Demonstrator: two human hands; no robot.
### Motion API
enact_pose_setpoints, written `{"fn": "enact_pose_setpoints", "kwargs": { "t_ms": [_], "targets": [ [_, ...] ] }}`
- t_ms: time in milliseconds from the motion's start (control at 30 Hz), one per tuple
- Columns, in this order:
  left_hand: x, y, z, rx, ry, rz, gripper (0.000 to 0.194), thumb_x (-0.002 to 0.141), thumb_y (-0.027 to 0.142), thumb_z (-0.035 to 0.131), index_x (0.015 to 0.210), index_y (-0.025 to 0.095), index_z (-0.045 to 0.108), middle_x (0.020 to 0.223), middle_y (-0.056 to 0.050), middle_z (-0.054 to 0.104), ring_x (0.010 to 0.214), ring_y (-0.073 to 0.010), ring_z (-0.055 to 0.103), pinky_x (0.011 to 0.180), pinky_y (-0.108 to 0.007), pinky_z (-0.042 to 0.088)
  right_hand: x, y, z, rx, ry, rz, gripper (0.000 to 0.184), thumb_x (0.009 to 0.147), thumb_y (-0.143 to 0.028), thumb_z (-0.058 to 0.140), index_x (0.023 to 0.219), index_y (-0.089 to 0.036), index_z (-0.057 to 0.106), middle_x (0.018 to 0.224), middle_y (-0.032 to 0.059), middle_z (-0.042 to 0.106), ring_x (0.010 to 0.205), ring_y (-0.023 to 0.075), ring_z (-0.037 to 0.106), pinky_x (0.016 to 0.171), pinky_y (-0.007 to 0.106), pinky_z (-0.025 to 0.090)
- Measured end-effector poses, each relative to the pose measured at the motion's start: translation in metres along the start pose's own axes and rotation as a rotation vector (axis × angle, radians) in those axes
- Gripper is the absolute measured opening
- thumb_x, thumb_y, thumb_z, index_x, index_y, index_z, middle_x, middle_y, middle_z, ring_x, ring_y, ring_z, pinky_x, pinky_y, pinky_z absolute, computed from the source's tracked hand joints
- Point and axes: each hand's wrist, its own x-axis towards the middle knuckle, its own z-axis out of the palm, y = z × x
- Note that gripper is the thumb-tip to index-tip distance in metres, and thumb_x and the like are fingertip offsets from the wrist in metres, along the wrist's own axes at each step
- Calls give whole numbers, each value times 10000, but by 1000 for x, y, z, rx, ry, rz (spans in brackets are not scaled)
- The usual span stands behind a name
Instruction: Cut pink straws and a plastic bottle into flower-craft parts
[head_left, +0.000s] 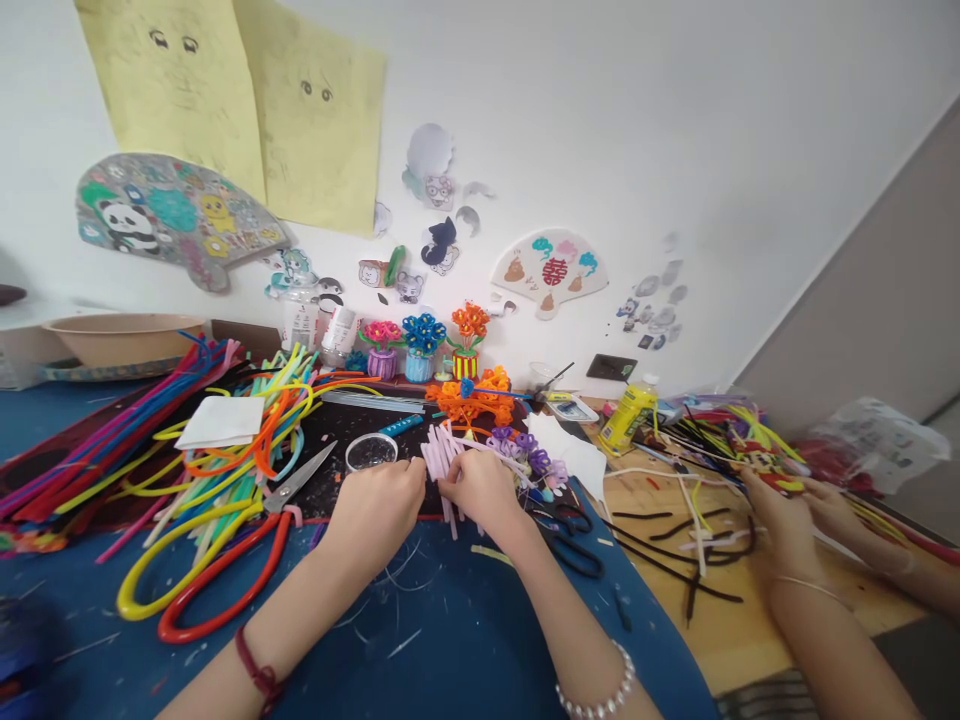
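Observation:
A bundle of short pale pink pipe cleaner pieces point(439, 452) stands between my two hands. My right hand point(484, 488) is closed on the bundle, with the fingertips around its lower part. Just left of it, my left hand point(382, 508) is curled closed, knuckles up, against the bundle's edge; whatever its fingers hold is hidden. Purple pipe cleaner flowers point(531, 455) lie beyond my right hand. Behind my left hand is a round clear dish point(371, 452). Scissors point(289, 492) with one yellow and one red handle lie open-bladed on the left.
Long coloured pipe cleaners point(142, 430) are heaped on the left. Orange pipe cleaner flowers point(480, 395) and small flower pots point(418, 365) stand behind. Black-handled scissors point(577, 545) lie near my right wrist. On the right, another person's hands point(780, 510) hold a colourful piece above a wooden table point(645, 590).

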Motion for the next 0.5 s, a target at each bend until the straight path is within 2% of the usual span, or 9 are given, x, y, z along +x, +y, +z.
{"fn": "enact_pose_setpoints", "kwargs": {
  "t_ms": [200, 400, 500],
  "targets": [
    [0, -1, -2, 15, -46, -24, 276, 953, 216, 372, 803, 164, 598, 698, -72, 655, 643, -256, 643, 480, -275, 294, -2, 0, -1, 5, -2, 5, 152, 700, -393, 643, 712, -252, 699, 761, 27, 706, 778, 233, 662, 587, 263, 384],
    [-1, 0, -3, 9, -65, -22, 282, 946, 197, 363, 818, 167, 612, 684, -75, 652, 642, -257, 649, 495, -288, 337, -3, 3, -1, 54, 23, -7, 94, 651, -304, 647, 695, -243, 704, 753, 39, 703, 750, 239, 657, 582, 266, 381],
    [-1, 1, -4, 14, -75, -20, 271, 940, 191, 368, 822, 167, 611, 674, -70, 651, 641, -266, 652, 496, -293, 345, -3, 4, 3, 107, 48, -15, 55, 624, -267, 666, 649, -228, 696, 684, 40, 686, 704, 236, 648, 567, 264, 370]
  ]
}}
